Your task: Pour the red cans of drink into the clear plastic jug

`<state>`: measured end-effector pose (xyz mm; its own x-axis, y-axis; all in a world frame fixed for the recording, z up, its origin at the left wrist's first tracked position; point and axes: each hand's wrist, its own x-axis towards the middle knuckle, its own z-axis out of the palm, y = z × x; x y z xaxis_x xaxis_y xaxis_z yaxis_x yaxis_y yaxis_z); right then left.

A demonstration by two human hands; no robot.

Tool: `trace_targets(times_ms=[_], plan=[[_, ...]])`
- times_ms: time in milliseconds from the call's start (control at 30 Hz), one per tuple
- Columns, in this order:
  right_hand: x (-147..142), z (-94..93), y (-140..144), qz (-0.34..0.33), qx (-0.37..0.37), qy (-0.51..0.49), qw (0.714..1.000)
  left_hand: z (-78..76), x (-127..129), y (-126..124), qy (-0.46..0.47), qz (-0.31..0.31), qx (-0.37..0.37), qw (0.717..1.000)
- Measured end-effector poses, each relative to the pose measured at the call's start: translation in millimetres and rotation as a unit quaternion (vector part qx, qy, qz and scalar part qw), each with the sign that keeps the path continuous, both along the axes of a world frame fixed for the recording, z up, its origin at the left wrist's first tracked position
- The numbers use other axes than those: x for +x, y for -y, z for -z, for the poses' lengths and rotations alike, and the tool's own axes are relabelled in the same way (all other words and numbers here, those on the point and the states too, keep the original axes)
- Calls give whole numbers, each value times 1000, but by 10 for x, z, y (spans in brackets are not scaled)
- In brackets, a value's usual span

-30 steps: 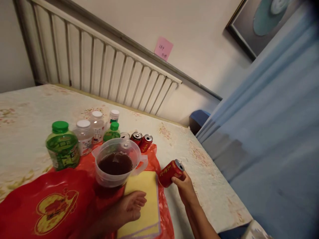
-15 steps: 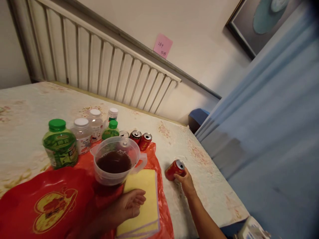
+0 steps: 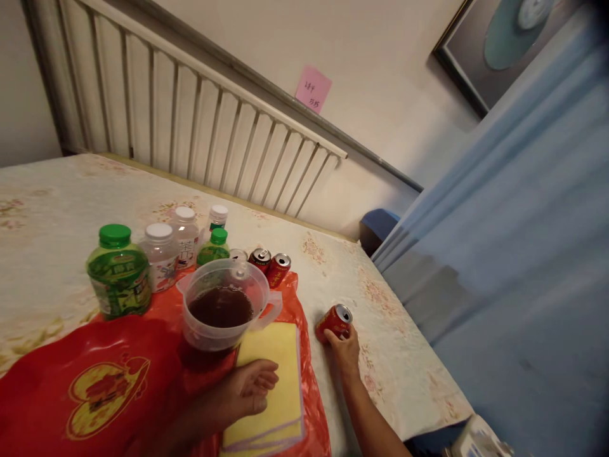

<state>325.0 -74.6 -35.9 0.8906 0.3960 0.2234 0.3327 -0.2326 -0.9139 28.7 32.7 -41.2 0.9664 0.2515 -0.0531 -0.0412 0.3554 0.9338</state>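
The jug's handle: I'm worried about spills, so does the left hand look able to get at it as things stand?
Probably yes: the left hand seems to hold nothing and is near the jug's handle, with only the flat yellow cloth visible between them.

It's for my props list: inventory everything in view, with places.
tablecloth: 1, pale floral, underneath
plastic sheet: 1, red, centre
tray: 1, red, left
jug: 1, translucent, dark liquid inside, centre
cloth: count unclear, yellow, near jug
bottles: 5, two green, three white-capped, left
rear cans: 3, two red, one obscured, behind jug
lone can: 1, red, right
panel: 1, white, back
note: 1, pink, above panel
picture: 1, grey, upper right
curtain: 1, blue, right
blue object: 1, blue, beside curtain
corner object: 1, white, lower right
left hand: 1, over cloth
right hand: 1, gripping lone can
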Motion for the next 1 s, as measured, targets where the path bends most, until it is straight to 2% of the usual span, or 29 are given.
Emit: trace_targets(times_ms=[233, 533, 767, 1000], plan=[[46, 48, -25, -5, -3, 15, 1000, -47, -11, 7, -8, -2, 17, 1000], [75, -8, 66, -78, 24, -2, 997, 71, 17, 16, 6, -11, 32, 999], [-93, 35, -1, -15, 19, 3, 1000, 154, 26, 11, 15, -1, 27, 1000], [-86, 69, -70, 3, 13, 15, 1000, 7, -9, 19, -12, 3, 21, 1000]])
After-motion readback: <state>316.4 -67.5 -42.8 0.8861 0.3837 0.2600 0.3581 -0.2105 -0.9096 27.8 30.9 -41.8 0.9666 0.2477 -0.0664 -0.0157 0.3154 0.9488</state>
